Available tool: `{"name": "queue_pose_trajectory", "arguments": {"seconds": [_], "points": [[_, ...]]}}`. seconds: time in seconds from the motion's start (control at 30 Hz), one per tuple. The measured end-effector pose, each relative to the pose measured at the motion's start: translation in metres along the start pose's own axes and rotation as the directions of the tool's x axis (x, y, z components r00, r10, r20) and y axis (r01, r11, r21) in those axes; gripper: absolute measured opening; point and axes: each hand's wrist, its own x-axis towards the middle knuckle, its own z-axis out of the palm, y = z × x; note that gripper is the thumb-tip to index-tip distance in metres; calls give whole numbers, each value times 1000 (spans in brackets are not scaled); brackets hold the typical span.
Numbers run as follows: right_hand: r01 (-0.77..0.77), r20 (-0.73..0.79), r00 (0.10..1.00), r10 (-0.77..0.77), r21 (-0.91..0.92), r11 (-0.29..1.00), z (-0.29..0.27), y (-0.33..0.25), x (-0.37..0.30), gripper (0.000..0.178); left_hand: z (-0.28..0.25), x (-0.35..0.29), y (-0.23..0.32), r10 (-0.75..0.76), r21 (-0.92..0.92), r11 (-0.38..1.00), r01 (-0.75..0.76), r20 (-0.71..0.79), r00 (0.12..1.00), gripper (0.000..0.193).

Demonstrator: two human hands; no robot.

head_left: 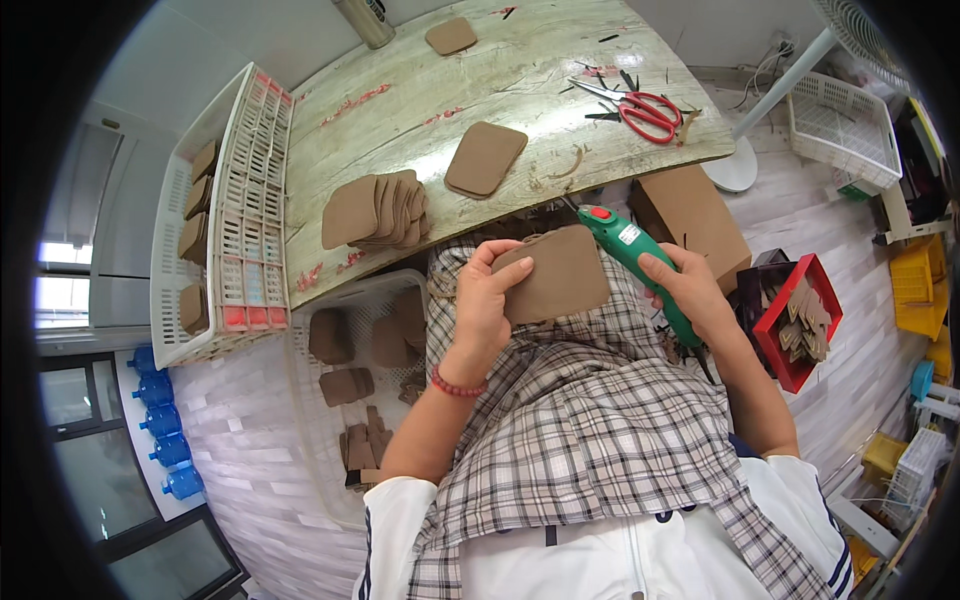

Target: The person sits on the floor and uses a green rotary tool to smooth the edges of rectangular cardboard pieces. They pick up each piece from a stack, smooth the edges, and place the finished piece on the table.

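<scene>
Brown pad (560, 273) is being gripped by the left hand (483, 305) just below the bench (500, 90) edge, while the green cutter (640, 265), clutched in the right hand (685, 285), is being angled at its right edge.

Wearer seen from above: white jacket (640, 560) with dark stripes along the pushed-up sleeves and a central zip, grey-and-white checked apron (590, 420) across the lap, and red beaded bracelet (456, 386) on the left wrist.

It was a small craft workshop; a worn worktable (500, 90) held scissors (640, 108) and brown leather pieces (378, 210); plastic crates (838, 125) stood around.
</scene>
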Motion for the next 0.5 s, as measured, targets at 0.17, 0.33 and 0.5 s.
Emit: {"name": "queue_pose_trajectory", "arguments": {"seconds": [0.17,0.33,0.5], "points": [[28,-12,1000,-29,-58,998,-2,2,-8,36,14,-17,-3,137,-79,987,-140,-44,990,21],[11,-24,1000,-11,-16,1000,-1,7,-15,36,23,-23,0,199,-60,977,-203,-70,977,18],[-1,-37,999,1,6,1000,1,6,-17,36,20,-20,0,222,-51,972,-227,-98,970,11]]}}
